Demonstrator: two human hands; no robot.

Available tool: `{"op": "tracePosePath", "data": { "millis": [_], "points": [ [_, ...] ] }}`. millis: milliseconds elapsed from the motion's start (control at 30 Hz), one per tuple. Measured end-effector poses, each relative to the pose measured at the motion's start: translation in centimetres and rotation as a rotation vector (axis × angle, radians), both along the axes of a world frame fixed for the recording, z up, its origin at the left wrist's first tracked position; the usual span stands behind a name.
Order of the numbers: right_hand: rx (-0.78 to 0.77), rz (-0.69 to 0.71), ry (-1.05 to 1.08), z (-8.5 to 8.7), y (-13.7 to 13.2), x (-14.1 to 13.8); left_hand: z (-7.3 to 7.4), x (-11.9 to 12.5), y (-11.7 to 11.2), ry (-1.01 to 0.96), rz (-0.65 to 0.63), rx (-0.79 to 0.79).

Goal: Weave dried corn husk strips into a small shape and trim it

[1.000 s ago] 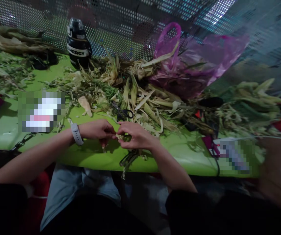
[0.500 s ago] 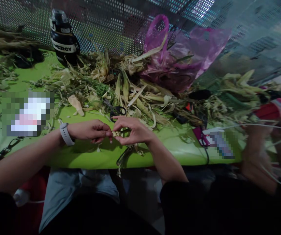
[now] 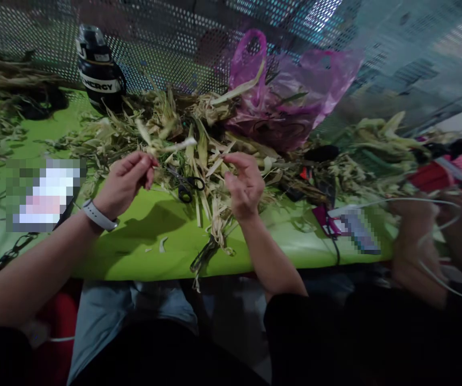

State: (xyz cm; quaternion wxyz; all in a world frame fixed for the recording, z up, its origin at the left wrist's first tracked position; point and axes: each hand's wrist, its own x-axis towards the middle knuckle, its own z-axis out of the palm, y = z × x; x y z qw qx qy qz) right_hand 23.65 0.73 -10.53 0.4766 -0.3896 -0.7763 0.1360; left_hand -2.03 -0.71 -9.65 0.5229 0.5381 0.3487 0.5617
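Dim, overhead light, blurred right edge, fisheye distortion.

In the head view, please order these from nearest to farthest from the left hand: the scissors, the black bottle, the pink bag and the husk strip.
1. husk strip, pinched by the left hand.
2. scissors, lying just to its right.
3. black bottle, at the back, slightly left.
4. pink bag, at the back, far to the right.

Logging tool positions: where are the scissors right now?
Head view: the scissors lie on the green table between the left hand and right hand, beside the husk pile.
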Motion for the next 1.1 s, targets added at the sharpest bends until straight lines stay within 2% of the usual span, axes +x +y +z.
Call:
{"op": "tracePosePath", "data": {
  "millis": [33,100,267,367,567,633,767,833,933,1100],
  "points": [
    [0.042,-0.099,0.05,-0.3,0.4,0.1,0.2,-0.3,0.4,-0.089,0.061,0.004],
    [0.095,-0.202,0.084,-0.9,1.2,-0.1,0.5,-0.8,1.0,-0.197,0.144,0.016],
    [0.111,-0.122,-0.008,-1.5,2.5,-1.4,0.6,-1.4,1.8,-0.24,0.256,0.046],
    [0.092,-0.087,-0.174,-1.3,3.4,-1.7,0.3,-1.4,2.1,-0.249,0.29,0.02],
    [-0.003,-0.115,-0.512,-1.2,6.4,-2.8,-0.4,-1.5,2.5,-0.267,0.312,0.008],
    [-0.025,-0.157,-0.602,-1.2,7.1,-3.9,-0.6,-1.6,2.6,-0.264,0.309,0.006],
    [-0.108,-0.343,-0.696,-1.2,7.6,-5.6,-1.2,-1.9,2.9,-0.266,0.321,0.014],
    [-0.174,-0.355,-0.701,-1.0,7.8,-5.8,-1.5,-2.0,3.0,-0.259,0.325,0.026],
    [-0.276,-0.277,-0.571,-0.4,8.2,-5.2,-1.6,-2.0,3.1,-0.253,0.33,0.027],
    [-0.678,-0.148,0.116,2.0,8.8,-3.9,-1.5,-2.1,3.2,-0.276,0.319,0.035]
  ]
}}
